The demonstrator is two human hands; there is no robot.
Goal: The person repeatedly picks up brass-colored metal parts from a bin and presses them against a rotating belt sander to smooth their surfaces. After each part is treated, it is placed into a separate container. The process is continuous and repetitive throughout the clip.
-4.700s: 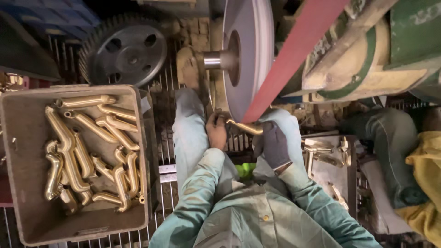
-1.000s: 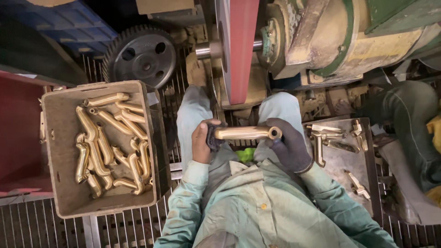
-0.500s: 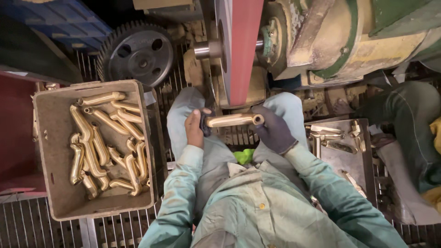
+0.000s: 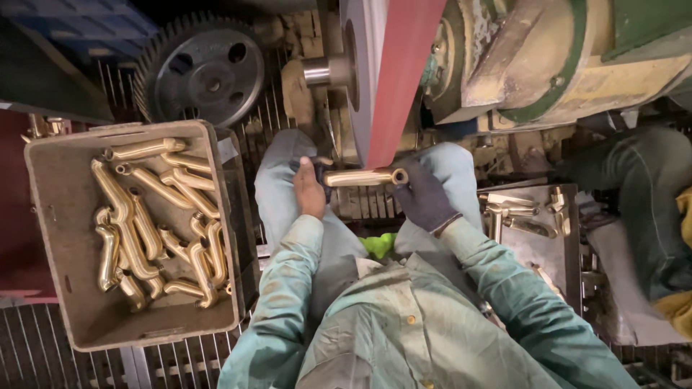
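We hold a brass tube fitting (image 4: 364, 176) level between both hands, above our knees and just below the red abrasive belt (image 4: 400, 79), whose lower end sits right over the middle of the piece. The bare left hand (image 4: 308, 189) has its fingers clamped around the left end; the gloved right hand (image 4: 422, 198) has its fingers wrapped under and around the open right end. We judge the chief hazard to be the belt itself: if it is running (the picture cannot tell us), a slight tilt of the fitting could let the belt snatch it from our grip and throw it towards the lap. The ungloved left fingers lie near the belt edge and the grey wheel (image 4: 358, 65), so a slip could graze skin. Uneven pressure could also grind a flat into the round brass. To our left, a grey crate (image 4: 54, 216) holds many like brass fittings (image 4: 144, 223); a metal tray (image 4: 540, 245) to our right carries a few more.
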